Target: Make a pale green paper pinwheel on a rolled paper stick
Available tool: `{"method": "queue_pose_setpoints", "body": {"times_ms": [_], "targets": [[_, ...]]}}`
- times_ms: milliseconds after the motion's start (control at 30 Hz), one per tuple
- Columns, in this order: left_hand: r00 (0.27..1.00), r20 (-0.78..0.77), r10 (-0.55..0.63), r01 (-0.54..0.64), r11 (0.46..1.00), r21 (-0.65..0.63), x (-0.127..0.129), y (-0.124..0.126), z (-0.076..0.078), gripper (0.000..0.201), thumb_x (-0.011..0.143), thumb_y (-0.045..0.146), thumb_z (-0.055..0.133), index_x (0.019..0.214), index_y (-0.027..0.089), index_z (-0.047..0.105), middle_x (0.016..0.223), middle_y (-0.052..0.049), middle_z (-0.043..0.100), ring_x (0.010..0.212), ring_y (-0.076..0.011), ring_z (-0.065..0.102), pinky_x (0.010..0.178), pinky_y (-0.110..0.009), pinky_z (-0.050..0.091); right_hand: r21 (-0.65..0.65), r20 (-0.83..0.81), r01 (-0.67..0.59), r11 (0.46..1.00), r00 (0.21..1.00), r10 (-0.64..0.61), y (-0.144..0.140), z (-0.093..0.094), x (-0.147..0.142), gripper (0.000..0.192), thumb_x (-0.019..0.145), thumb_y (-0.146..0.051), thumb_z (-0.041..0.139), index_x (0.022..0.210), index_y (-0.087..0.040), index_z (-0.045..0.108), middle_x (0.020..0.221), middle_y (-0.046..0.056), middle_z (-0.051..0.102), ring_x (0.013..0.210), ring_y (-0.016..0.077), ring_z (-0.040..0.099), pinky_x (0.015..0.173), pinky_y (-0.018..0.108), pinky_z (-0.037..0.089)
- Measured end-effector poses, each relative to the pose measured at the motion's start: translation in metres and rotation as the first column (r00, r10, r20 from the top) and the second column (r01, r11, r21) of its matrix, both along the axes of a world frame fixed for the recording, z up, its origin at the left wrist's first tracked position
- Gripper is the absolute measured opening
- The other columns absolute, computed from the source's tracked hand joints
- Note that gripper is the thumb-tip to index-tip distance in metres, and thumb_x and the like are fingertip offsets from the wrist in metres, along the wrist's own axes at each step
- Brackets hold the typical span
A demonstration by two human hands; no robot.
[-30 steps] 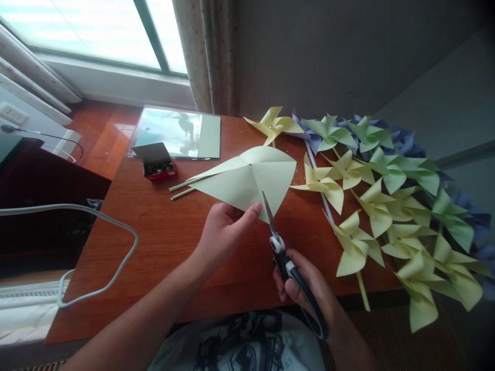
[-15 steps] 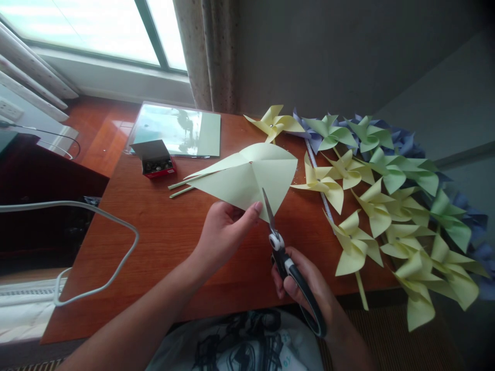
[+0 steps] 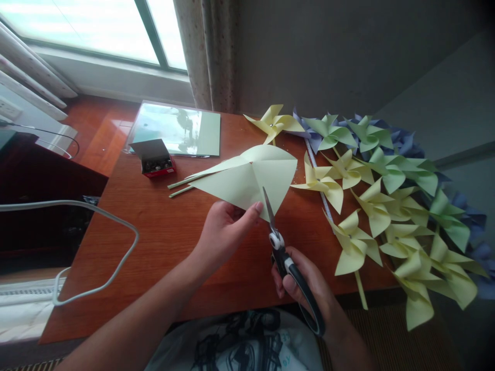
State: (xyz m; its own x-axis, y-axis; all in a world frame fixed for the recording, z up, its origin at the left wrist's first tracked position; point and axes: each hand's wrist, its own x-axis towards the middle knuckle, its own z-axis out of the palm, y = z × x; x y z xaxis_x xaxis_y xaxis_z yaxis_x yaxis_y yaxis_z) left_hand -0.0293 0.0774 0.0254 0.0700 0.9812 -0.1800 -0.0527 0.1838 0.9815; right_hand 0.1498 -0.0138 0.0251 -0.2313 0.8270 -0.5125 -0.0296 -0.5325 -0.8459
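Observation:
A pale yellow-green sheet of paper [image 3: 232, 180] with creases is pinched at its near edge by my left hand [image 3: 228, 226], thumb on top and fingers hidden below. My right hand [image 3: 305, 278] grips a pair of scissors [image 3: 279, 247] with black and white handles. One blade lies over the paper along a line toward its middle; the other blade is hidden beneath. Two thin paper sticks [image 3: 181, 192] poke out at the sheet's left side. Their other ends are covered by the paper.
Several finished paper pinwheels [image 3: 351, 242] in yellow, green and purple spread over the right side of the wooden table [image 3: 147, 257]. An open red box [image 3: 157, 164] of small metal pieces stands at the left, by a packet of paper [image 3: 209, 134]. A white cable [image 3: 124, 226] loops over the left edge.
Hardly anything differs. The paper's left part has shifted slightly, while both hands and the scissors stay nearly in place.

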Motion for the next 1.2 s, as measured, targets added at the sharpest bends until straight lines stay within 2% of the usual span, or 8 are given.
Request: {"method": "queue_pose_setpoints", "body": {"times_ms": [267, 700, 1200], "targets": [[1.000, 0.007, -0.008, 0.008, 1.000, 0.009, -0.0002, 0.0010, -0.0023, 0.028, 0.084, 0.039, 0.073, 0.071, 0.014, 0.071, 0.064, -0.003, 0.071, 0.060, -0.0147, 0.064, 0.055, -0.021, 0.048, -0.052, -0.022, 0.040, 0.998, 0.999, -0.041, -0.0016, 0.0004, -0.0023, 0.052, 0.076, -0.065, 0.074, 0.091, -0.020, 0.053, 0.076, 0.000, 0.051, 0.064, 0.0123, 0.045, 0.056, 0.024, 0.038], [1.000, -0.021, 0.011, -0.011, 1.000, -0.001, 0.0001, 0.0005, -0.0009, 0.031, 0.083, 0.040, 0.073, 0.068, 0.014, 0.070, 0.063, -0.003, 0.071, 0.059, -0.0157, 0.064, 0.055, -0.022, 0.048, -0.066, -0.020, 0.068, 0.996, 0.997, -0.069, -0.0022, -0.0018, -0.0031, 0.051, 0.075, -0.063, 0.077, 0.090, -0.020, 0.055, 0.074, -0.001, 0.053, 0.060, 0.0111, 0.047, 0.056, 0.023, 0.041], [0.999, 0.036, -0.001, 0.001, 1.000, 0.000, -0.0009, 0.0003, -0.0017, 0.028, 0.085, 0.039, 0.073, 0.073, 0.014, 0.070, 0.066, -0.003, 0.072, 0.061, -0.0146, 0.064, 0.056, -0.021, 0.049, -0.078, -0.021, 0.085, 0.993, 0.996, -0.087, -0.0011, -0.0018, -0.0004, 0.050, 0.071, -0.057, 0.084, 0.087, -0.018, 0.057, 0.069, -0.002, 0.056, 0.056, 0.0090, 0.049, 0.051, 0.020, 0.040]]}}
